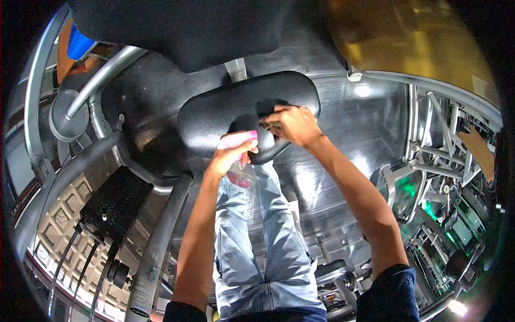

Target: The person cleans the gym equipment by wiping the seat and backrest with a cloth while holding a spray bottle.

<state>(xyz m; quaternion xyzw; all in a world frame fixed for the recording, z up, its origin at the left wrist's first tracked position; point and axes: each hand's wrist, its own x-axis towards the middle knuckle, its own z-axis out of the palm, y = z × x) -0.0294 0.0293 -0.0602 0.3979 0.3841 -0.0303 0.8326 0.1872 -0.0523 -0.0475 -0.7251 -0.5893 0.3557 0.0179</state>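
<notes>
A black padded seat [214, 115] of a gym machine lies in front of me, its surface shiny. My left hand [228, 158] is wrapped round a clear spray bottle [242, 177] with a white and pink spray head, held over the seat's near edge. The pink nozzle tip points right, toward my other hand. Over the right half of the seat is my right hand [295, 126], its fingers curled and slightly blurred. Something dark shows under those fingers, but it blends with the black pad and the shadow, so I cannot make it out.
A black backrest [182, 32] overhangs the seat's far side. Grey machine tubing [102, 80] and a black weight stack [115, 204] stand on the left. At upper right is a yellowish panel [418, 43]. More gym equipment [445, 155] lines the right side, beyond the dark floor [354, 123].
</notes>
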